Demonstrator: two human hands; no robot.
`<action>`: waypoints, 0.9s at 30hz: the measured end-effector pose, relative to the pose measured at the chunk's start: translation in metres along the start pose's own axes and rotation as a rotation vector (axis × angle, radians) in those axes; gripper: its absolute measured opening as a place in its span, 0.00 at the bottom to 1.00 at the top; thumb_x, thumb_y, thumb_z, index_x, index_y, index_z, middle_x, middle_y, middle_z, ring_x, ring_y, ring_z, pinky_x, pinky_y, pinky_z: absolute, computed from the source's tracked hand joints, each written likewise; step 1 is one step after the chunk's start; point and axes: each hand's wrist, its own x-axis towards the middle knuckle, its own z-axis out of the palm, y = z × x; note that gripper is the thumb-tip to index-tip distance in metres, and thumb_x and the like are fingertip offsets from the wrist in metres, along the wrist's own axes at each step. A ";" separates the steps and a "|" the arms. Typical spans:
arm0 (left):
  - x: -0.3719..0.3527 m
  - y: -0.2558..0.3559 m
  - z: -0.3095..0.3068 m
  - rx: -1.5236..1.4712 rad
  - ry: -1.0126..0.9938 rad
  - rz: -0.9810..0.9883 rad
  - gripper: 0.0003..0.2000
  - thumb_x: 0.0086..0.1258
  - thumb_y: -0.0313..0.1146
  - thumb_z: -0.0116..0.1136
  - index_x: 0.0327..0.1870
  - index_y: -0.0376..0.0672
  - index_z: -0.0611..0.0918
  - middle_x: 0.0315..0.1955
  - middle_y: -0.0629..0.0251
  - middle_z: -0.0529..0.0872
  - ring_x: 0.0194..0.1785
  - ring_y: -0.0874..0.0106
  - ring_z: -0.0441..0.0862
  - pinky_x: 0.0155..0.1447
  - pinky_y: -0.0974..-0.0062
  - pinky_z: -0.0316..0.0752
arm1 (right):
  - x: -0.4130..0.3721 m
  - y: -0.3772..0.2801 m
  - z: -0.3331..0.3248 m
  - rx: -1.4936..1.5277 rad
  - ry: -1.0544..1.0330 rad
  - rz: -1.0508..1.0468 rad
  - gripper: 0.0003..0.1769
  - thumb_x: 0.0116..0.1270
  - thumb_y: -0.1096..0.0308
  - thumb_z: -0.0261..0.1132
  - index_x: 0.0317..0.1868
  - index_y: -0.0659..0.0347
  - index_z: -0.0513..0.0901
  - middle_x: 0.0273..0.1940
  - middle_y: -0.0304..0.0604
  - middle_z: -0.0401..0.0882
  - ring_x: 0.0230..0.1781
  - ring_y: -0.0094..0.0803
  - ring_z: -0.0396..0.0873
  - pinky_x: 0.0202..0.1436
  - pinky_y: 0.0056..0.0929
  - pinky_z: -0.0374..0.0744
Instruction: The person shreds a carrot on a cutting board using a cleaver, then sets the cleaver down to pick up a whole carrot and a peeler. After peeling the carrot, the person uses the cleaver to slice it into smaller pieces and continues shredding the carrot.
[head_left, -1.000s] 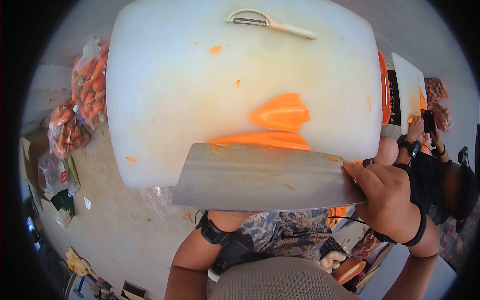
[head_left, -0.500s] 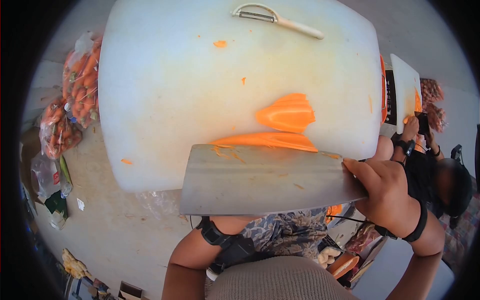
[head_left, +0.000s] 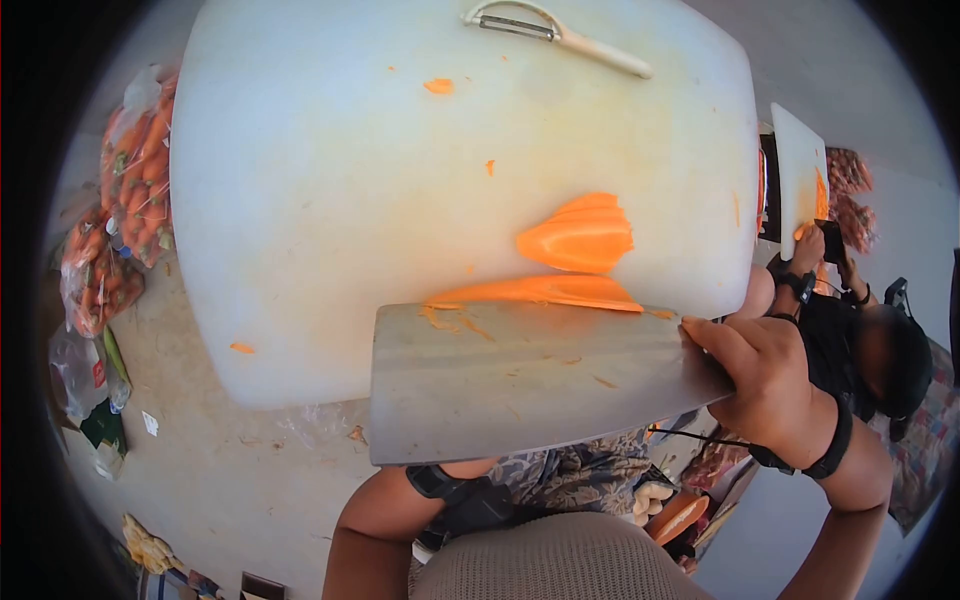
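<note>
A wide cleaver (head_left: pixel 530 380) lies across the near edge of the white cutting board (head_left: pixel 320 180), gripped by my right hand (head_left: pixel 755 385) at its right end. Just beyond the blade a long orange carrot piece (head_left: pixel 560 290) touches or nearly touches its upper edge. Farther up rests a fan-shaped carrot piece (head_left: pixel 580 234). The blade hides my left hand; only the forearm and a black wristband show below it. A white peeler (head_left: pixel 600 53) lies at the board's far side, with small carrot scraps around.
Bags of carrots (head_left: pixel 140 180) stand on the floor at the left. At the right a co-worker (head_left: pixel 850 345) in black works at another white board (head_left: pixel 800 180), holding a dark blade. More bags (head_left: pixel 850 200) lie behind that board.
The cleaver's left end has dropped slightly toward my body, covering more of my left forearm. The board and floor items have shifted a little in view. The co-worker's hands have moved slightly.
</note>
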 end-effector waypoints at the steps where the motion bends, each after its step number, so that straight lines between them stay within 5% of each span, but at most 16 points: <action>1: 0.000 0.001 -0.001 0.005 -0.002 0.006 0.16 0.64 0.36 0.67 0.50 0.41 0.85 0.48 0.56 0.86 0.51 0.56 0.82 0.56 0.60 0.75 | 0.000 0.000 0.001 -0.001 -0.003 0.006 0.32 0.33 0.74 0.71 0.47 0.60 0.81 0.26 0.39 0.75 0.23 0.37 0.78 0.26 0.34 0.75; 6: 0.014 0.007 0.010 0.027 0.016 0.063 0.16 0.65 0.37 0.67 0.51 0.41 0.85 0.49 0.55 0.86 0.52 0.56 0.82 0.57 0.60 0.74 | 0.006 0.002 0.010 0.093 0.036 -0.019 0.36 0.27 0.81 0.70 0.47 0.66 0.81 0.25 0.45 0.77 0.24 0.45 0.78 0.27 0.38 0.73; 13: 0.024 0.010 0.023 0.045 0.049 0.073 0.17 0.66 0.39 0.67 0.53 0.41 0.84 0.49 0.54 0.86 0.52 0.55 0.82 0.58 0.59 0.74 | 0.011 0.003 0.008 0.082 -0.026 -0.004 0.37 0.28 0.75 0.75 0.48 0.60 0.79 0.31 0.43 0.80 0.27 0.43 0.81 0.30 0.40 0.78; 15: 0.036 0.014 0.009 -0.133 0.340 0.001 0.11 0.53 0.20 0.68 0.39 0.41 0.89 0.43 0.62 0.87 0.47 0.60 0.84 0.52 0.64 0.79 | 0.013 0.004 0.008 0.081 -0.018 -0.015 0.33 0.31 0.75 0.74 0.46 0.60 0.79 0.31 0.43 0.80 0.27 0.44 0.81 0.30 0.39 0.78; 22: 0.053 0.007 0.002 0.002 0.534 0.167 0.12 0.55 0.24 0.70 0.42 0.40 0.88 0.48 0.64 0.86 0.54 0.62 0.81 0.57 0.62 0.78 | 0.046 0.000 0.034 0.075 0.087 -0.095 0.13 0.51 0.75 0.63 0.39 0.61 0.76 0.24 0.44 0.79 0.24 0.43 0.81 0.27 0.40 0.78; 24: 0.057 0.013 0.001 0.005 0.575 0.130 0.11 0.50 0.23 0.72 0.37 0.41 0.89 0.39 0.64 0.87 0.45 0.64 0.83 0.52 0.69 0.77 | 0.048 0.001 0.032 0.075 0.091 -0.110 0.13 0.51 0.76 0.63 0.39 0.61 0.77 0.24 0.44 0.79 0.24 0.43 0.81 0.27 0.40 0.78; 27: 0.059 0.010 0.000 0.012 0.598 0.154 0.11 0.50 0.22 0.72 0.37 0.40 0.89 0.39 0.64 0.87 0.45 0.63 0.83 0.52 0.68 0.77 | 0.048 -0.002 0.036 0.077 0.119 -0.104 0.12 0.52 0.75 0.63 0.39 0.60 0.77 0.24 0.43 0.79 0.24 0.42 0.81 0.27 0.39 0.78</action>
